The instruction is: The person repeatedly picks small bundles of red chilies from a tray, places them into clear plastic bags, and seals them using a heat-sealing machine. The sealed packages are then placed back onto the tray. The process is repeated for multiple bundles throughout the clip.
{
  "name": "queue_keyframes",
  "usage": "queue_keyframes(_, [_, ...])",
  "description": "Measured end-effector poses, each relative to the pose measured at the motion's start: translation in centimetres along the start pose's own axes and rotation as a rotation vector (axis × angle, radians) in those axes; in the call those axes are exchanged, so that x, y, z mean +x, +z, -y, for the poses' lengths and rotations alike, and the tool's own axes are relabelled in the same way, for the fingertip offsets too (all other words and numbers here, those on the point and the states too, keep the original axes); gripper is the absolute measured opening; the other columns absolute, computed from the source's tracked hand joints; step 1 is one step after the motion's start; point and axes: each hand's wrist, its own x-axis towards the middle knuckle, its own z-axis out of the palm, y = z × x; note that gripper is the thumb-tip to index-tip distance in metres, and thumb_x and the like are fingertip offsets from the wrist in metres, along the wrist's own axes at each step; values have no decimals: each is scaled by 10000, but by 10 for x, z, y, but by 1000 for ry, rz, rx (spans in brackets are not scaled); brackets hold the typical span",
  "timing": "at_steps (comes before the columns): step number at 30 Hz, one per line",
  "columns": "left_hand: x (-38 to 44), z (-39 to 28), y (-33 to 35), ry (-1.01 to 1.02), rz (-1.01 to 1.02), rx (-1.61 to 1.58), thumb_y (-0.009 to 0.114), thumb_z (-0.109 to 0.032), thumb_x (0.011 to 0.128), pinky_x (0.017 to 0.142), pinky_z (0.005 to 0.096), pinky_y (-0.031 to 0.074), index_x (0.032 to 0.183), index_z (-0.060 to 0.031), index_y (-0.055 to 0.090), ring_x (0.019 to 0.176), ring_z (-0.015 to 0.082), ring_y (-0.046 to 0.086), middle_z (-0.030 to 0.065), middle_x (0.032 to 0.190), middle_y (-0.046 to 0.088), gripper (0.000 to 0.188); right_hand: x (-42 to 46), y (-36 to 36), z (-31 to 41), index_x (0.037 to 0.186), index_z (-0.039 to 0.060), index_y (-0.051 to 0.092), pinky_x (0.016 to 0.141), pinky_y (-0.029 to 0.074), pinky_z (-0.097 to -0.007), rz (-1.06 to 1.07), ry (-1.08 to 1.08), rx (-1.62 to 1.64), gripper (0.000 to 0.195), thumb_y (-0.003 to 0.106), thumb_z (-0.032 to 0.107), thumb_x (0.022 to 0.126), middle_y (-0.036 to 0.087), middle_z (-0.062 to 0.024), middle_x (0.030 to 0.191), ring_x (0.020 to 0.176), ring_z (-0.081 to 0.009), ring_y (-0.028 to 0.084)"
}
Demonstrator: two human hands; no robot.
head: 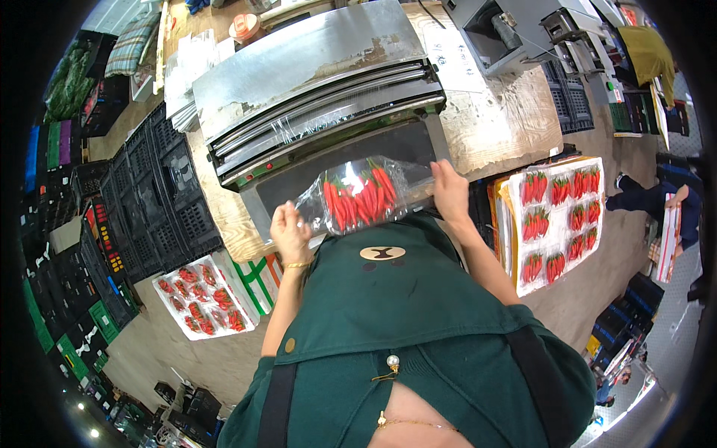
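A pack of red chili peppers (361, 196) under clear plastic film is held in front of my green apron, over the near edge of the wrapping machine. My left hand (291, 232) pinches the gathered film at the pack's left end. At the right end, my right hand (450, 190) grips the film stretched out from the pack. Behind the pack stands the film wrapping machine (313, 73), with a metal cover, rollers with film and a dark flat plate (347, 159).
Wrapped chili packs lie on a white stack (560, 224) at right and in a white box (207, 299) at left. Black plastic crates (159, 196) stand left of the wooden table (504, 123). A grey machine (521, 33) is at the back right. Other people are farther right.
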Motion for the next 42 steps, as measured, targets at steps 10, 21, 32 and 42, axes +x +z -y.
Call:
queue_keyframes(10, [17,139,-41,-49,521,208,496,-214,869,556,312,477,976,-27,582,623,164,577,51,759,611,233,-68,137,-55,1132,32,521,870,417,-391,975,-204,589,390,506,291,840,582,-167,1077,1019,-297,542])
queue_keyframes(21, [-67,-24,55,-373,1622,348,496,-299,877,1004,349,275,1194,-44,421,1204,224,372,124,1306,379,414,-84,-63,42,1070,75,509,896,385,-319,977,1,335,266,478,277,900,554,-72,1048,990,-183,505])
queue_keyframes(32, [-125,-18,179,-392,1688,383,476,-355,898,930,308,366,1309,-19,322,1114,199,459,148,1231,456,552,-222,-142,-25,1368,39,238,1036,226,-340,431,90,1073,680,326,526,900,280,-119,1374,1271,-225,268])
queue_keyframes(42, [-237,202,351,-420,1389,570,435,-269,934,963,337,333,1313,-58,294,1157,201,403,115,1271,408,456,-192,-233,-243,1253,66,292,847,419,-353,-807,560,711,462,494,280,897,479,-150,1131,991,-224,503])
